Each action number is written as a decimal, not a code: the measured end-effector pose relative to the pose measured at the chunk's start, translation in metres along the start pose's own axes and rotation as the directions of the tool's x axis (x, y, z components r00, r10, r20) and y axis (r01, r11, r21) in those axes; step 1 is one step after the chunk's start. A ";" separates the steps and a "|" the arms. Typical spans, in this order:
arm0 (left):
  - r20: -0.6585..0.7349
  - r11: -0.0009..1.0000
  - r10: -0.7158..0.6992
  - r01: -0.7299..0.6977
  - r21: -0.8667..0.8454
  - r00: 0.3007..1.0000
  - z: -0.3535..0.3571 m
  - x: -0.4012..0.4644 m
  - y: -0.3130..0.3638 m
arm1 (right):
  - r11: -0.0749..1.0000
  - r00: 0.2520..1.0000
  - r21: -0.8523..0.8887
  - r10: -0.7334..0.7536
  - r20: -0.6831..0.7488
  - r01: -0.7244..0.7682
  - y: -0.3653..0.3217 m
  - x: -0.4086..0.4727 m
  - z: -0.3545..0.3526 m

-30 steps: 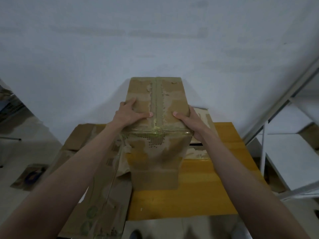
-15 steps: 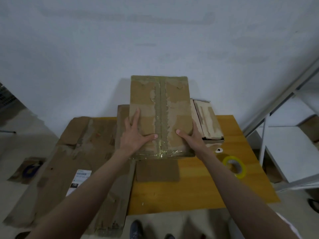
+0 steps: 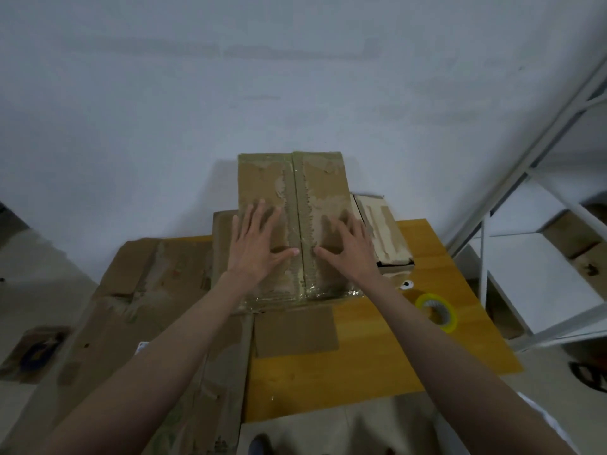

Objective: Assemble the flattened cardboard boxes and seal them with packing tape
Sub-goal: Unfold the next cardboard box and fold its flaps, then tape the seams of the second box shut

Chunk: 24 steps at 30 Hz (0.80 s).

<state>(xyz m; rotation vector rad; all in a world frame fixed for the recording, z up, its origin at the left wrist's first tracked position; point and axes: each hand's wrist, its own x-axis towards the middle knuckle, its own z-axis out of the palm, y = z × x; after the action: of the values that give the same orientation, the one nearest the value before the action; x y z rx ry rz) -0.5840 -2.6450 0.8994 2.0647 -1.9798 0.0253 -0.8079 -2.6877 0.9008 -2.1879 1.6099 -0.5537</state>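
Note:
A brown cardboard box (image 3: 295,178) stands on the wooden table (image 3: 361,362), its closed top flaps taped along the centre seam. My left hand (image 3: 258,246) lies flat on the left flap with fingers spread. My right hand (image 3: 348,246) lies flat on the right flap the same way, thumbs pointing at the seam. A yellow roll of packing tape (image 3: 437,311) lies on the table to the right of the box. Flattened cardboard (image 3: 141,310) covers the table's left side and hangs over its front edge.
A second, smaller box (image 3: 384,238) sits behind and right of the taped one. A white metal shelf rack (image 3: 538,257) stands at the right. A small white object (image 3: 406,284) lies near the tape roll. A white wall rises right behind the table.
The box went from tipped up in both hands to standing on the table. My hands slid from its near corners up onto the top flaps and flattened out.

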 end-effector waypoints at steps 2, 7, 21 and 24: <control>-0.011 0.999 0.035 -0.035 0.008 0.999 -0.005 0.005 0.002 | 0.999 1.000 -0.037 -0.025 -0.016 0.024 -0.002 0.000 -0.005; -0.038 0.984 0.178 -0.178 0.010 0.983 -0.017 0.024 0.030 | 0.995 0.995 -0.091 -0.040 -0.090 0.031 -0.003 0.002 -0.025; 0.036 0.918 0.379 -0.371 -0.139 0.925 0.049 0.055 0.256 | 0.962 0.963 -0.143 0.208 -0.173 -0.234 0.177 -0.049 -0.111; 0.097 0.926 0.357 -0.338 -0.169 0.929 0.084 0.051 0.299 | 0.949 0.958 -0.156 0.253 -0.132 -0.273 0.228 -0.066 -0.112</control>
<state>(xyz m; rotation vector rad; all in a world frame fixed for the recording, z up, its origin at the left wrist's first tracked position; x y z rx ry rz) -0.8896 -2.7195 0.8852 1.6360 -2.3255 -0.1819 -1.0690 -2.6954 0.8744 -2.0403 2.0396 -0.4779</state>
